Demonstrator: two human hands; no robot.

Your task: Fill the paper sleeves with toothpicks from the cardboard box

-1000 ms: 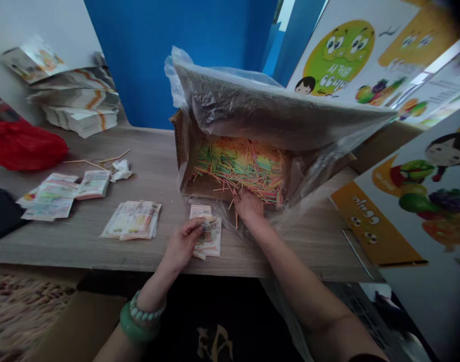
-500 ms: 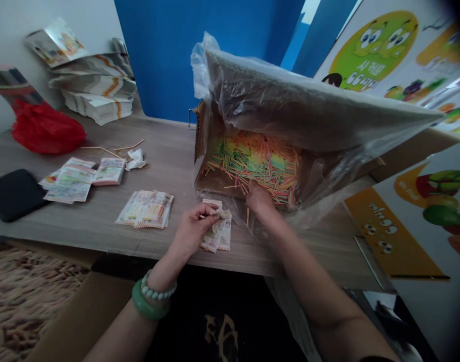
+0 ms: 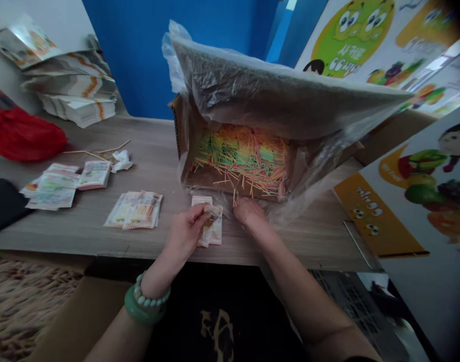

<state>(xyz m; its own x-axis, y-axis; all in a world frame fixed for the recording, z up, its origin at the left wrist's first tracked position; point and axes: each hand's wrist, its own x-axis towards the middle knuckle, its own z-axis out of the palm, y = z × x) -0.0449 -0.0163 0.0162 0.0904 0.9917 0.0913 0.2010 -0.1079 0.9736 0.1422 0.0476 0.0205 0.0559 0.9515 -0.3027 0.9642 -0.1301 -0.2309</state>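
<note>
My left hand (image 3: 185, 230) is closed in a pinch on a small printed packet (image 3: 213, 212), held above more printed packets (image 3: 215, 235) on the table. My right hand (image 3: 250, 213) is closed on thin coloured sticks (image 3: 235, 196), whose ends poke up beyond its fingertips. It is at the near edge of an open cardboard box (image 3: 176, 123) lined with clear plastic (image 3: 308, 183). Inside the box lies a loose heap of thin sticks (image 3: 241, 156) in green, yellow, orange and pink.
Left of my hands, several printed packets (image 3: 134, 210) lie overlapped, with further packets (image 3: 58, 186) beyond. A crumpled tissue (image 3: 121, 161), a red plastic bag (image 3: 24, 134) and a black flat object (image 3: 3, 206) are farther left. Stacked flat cartons (image 3: 73, 85) stand behind; printed boxes (image 3: 414, 196) are at right.
My right hand has drawn back from the stick heap to the box's near edge, with sticks between its fingers. My left hand stays over the packets. The whole view has shifted slightly.
</note>
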